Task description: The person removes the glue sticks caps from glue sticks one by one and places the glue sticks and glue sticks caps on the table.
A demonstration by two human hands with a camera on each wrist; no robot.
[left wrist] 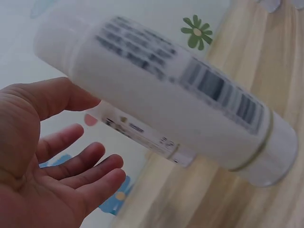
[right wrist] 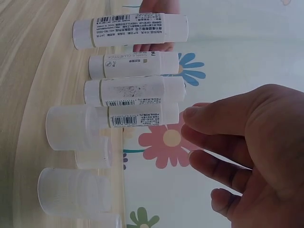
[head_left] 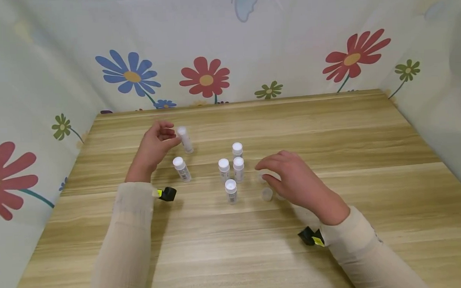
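Observation:
White capped glue sticks stand upright on the wooden table. My left hand (head_left: 156, 144) is beside the far-left glue stick (head_left: 185, 141), thumb tip close to its cap, fingers loosely spread. Whether thumb and cap touch, I cannot tell. Another glue stick (left wrist: 171, 95) looms blurred in front of that hand in the left wrist view. My right hand (head_left: 294, 180), fingers relaxed and holding nothing, hovers above small frosted plastic cylinders (right wrist: 73, 128) with narrower tops. It partly hides them in the head view. To its left stands a group of glue sticks (head_left: 238, 169).
One frosted cylinder (head_left: 266, 194) shows beside the right hand's thumb. A second glue stick (head_left: 182, 169) stands nearer me on the left. A flower-printed cloth (head_left: 288, 42) closes off the back and sides of the table. Black wrist cameras (head_left: 167, 193) hang below both sleeves.

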